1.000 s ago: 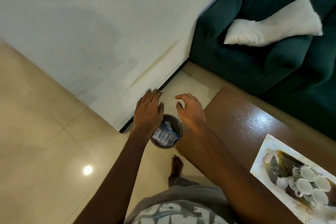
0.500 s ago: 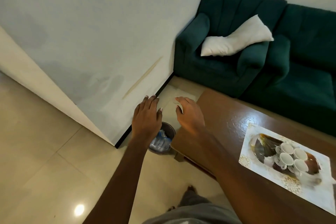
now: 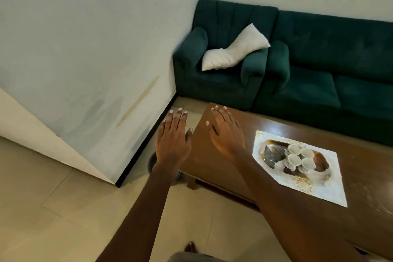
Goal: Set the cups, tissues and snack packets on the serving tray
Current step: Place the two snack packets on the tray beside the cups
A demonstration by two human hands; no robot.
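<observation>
Brown glossy wooden table [image 3: 370, 176]: landmark.
White ceramic cups [image 3: 298, 156]: four, clustered on dark oval tray [image 3: 271, 153], mid-table.
Left hand [image 3: 173, 144]: flat, fingers spread, empty, just off table's left end.
Right hand [image 3: 226, 134]: flat, empty, over table's left end.

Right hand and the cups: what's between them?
Head view: only bare tabletop and the tray rim lie between the right hand and the cups.
</observation>
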